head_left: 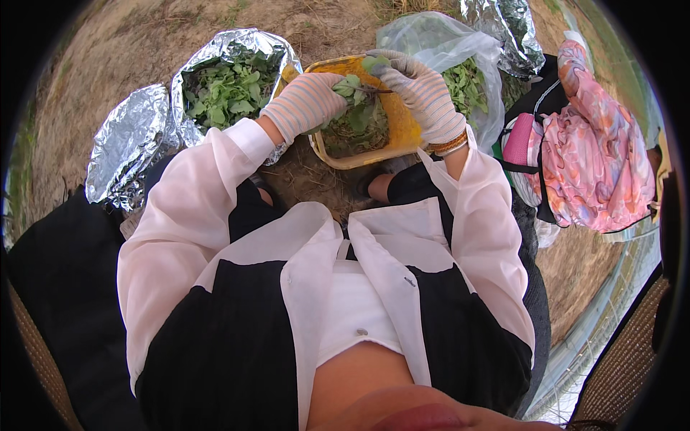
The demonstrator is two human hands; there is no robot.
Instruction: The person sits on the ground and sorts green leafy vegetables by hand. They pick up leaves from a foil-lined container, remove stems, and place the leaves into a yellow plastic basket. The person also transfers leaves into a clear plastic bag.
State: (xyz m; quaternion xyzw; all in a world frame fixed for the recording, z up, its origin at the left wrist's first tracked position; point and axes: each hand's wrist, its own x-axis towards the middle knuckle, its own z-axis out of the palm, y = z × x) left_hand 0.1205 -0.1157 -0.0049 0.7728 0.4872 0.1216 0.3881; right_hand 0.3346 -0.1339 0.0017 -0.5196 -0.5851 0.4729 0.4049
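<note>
My left hand [310, 102], in a striped knit glove, grips a leafy green sprig [353, 91] by its leaves. From the other side my right hand [426, 97], gloved alike, has its thumb and fingers closed at the sprig's dark stem, with a green leaf [374, 63] by the fingertips. Both hands are above a yellow plastic tub [407, 132], which has leafy plant cuttings [350, 134] inside. Left of the tub is a foil-lined bag [234, 36] filled with picked green leaves [232, 89]. A clear plastic bag [415, 32] with more greens [466, 86] stands at the right.
Crumpled silver foil [129, 140] lies at the far left, and another foil bag [520, 43] stands at the upper right. Pink patterned fabric [593, 167] rests on a dark bag at the right. Bare soil [129, 54] with dry straw surrounds these things.
</note>
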